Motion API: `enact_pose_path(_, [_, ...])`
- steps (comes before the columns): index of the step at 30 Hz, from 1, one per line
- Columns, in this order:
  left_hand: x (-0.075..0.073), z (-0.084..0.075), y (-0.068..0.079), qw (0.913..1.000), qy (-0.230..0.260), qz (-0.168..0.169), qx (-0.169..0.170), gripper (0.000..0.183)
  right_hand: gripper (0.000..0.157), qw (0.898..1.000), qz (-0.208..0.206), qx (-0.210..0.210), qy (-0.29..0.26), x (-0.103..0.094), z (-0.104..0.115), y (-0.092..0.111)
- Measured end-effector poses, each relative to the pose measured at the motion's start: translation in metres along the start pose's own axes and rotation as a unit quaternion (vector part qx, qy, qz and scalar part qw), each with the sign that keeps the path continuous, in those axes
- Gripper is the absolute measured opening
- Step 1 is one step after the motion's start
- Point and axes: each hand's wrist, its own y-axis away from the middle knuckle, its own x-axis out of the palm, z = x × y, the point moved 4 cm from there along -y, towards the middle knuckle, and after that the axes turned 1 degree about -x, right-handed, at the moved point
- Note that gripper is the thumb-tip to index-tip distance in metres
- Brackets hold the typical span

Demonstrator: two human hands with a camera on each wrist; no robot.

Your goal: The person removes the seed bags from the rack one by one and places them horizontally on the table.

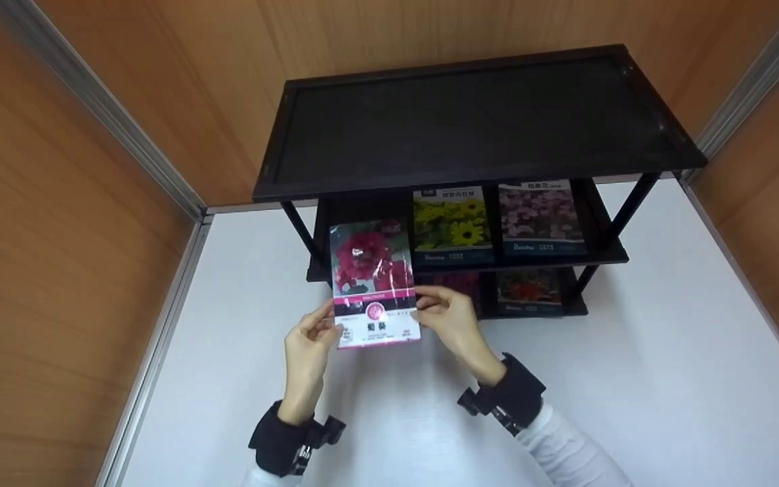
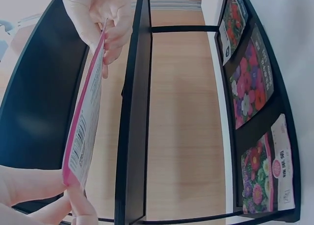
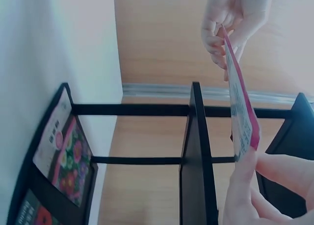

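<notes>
A flower seed packet (image 1: 370,267) with deep pink blooms and a white, pink-edged lower band is held up in front of the shelf's left part. My left hand (image 1: 308,345) pinches its lower left edge between thumb and fingers. On the opposite edge, my right hand (image 1: 456,325) pinches it the same way. Both wrist views show the packet nearly edge-on, and a barcode on its back (image 2: 84,132) faces the left wrist camera. On the middle tier, a yellow-flower packet (image 1: 454,223) and a pale pink-flower packet (image 1: 541,216) lie side by side, right of the held one.
The black shelf (image 1: 477,122) stands on a white table (image 1: 673,379) against wood panels. Its bottom tier bears an orange-red flower packet (image 2: 234,21), a mixed pink and purple one (image 2: 251,83) and a zinnia-like one (image 2: 257,176). Thin black posts (image 1: 633,203) support the tiers.
</notes>
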Motion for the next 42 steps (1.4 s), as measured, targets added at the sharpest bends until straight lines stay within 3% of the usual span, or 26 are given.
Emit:
enact_pose_path(13, [-0.017,0.021,0.026,0.9987,-0.041,-0.017,-0.025,0.04,0.038,0.999,0.017,-0.012,-0.024,0.013,-0.023,0.03])
enact_pose_path(27, [-0.023,0.043,0.038,0.9977,-0.043,-0.04,-0.034,0.039,0.038,0.999,0.012,-0.019,-0.033,0.02,-0.039,0.049])
enact_pose_path(28, [-0.024,0.047,0.038,0.9977,-0.043,-0.042,-0.032,0.039,0.038,0.999,0.011,-0.021,-0.031,0.021,-0.041,0.05])
enact_pose_path(30, [-0.029,0.077,0.029,0.9995,-0.008,-0.03,0.007,0.038,0.037,0.999,0.009,-0.023,-0.032,0.022,-0.044,0.052])
enact_pose_path(32, [-0.032,0.097,0.025,0.9995,0.0,-0.031,0.01,0.038,0.037,0.999,0.007,-0.024,-0.033,0.025,-0.048,0.054])
enact_pose_path(34, [-0.036,0.137,0.015,0.9991,-0.009,-0.037,0.02,0.039,0.037,0.999,0.007,-0.025,-0.036,0.026,-0.052,0.057])
enact_pose_path(35, [-0.036,0.137,0.016,0.999,-0.017,-0.041,0.012,0.04,0.037,0.999,0.006,-0.023,-0.034,0.027,-0.055,0.058])
enact_pose_path(37, [-0.033,0.115,0.027,0.9953,-0.066,-0.06,-0.037,0.041,0.036,0.999,0.006,-0.021,-0.033,0.029,-0.052,0.062])
enact_pose_path(39, [-0.032,0.105,0.034,0.9924,-0.09,-0.066,-0.051,0.042,0.036,0.999,0.01,-0.022,-0.034,0.031,-0.057,0.064])
enact_pose_path(41, [-0.029,0.073,0.048,0.9895,-0.106,-0.064,-0.075,0.04,0.036,0.999,0.015,-0.02,-0.029,0.033,-0.062,0.064])
enact_pose_path(42, [-0.029,0.074,0.048,0.9892,-0.11,-0.064,-0.073,0.04,0.036,0.999,0.018,-0.02,-0.031,0.034,-0.065,0.064])
